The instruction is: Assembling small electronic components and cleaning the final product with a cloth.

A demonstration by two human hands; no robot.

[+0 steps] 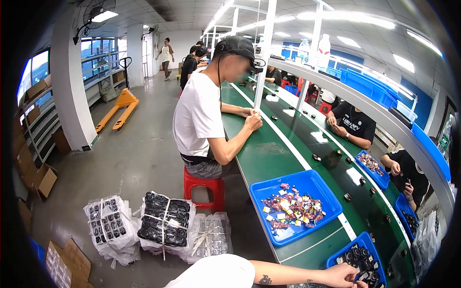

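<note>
My left arm, in a white sleeve, reaches along the lower edge to a blue tray (331,261) of small black parts (361,257). At the tray's near left corner is my left hand (342,275), its fingers bent and pressed together; whatever they hold is too small to make out. Just a bit of my right hand (360,284) shows beside it, cut off by the lower edge, so its fingers are hidden. The black parts are rounded, some with pale pieces on them.
A larger blue tray (257,192) of small red, yellow and white pieces stands on the green bench. Dark parts lie along the green conveyor (331,158). A person (201,105) sits ahead on a red stool (204,189). Tied bundles (165,223) and an orange pallet jack (126,102) are on the floor.
</note>
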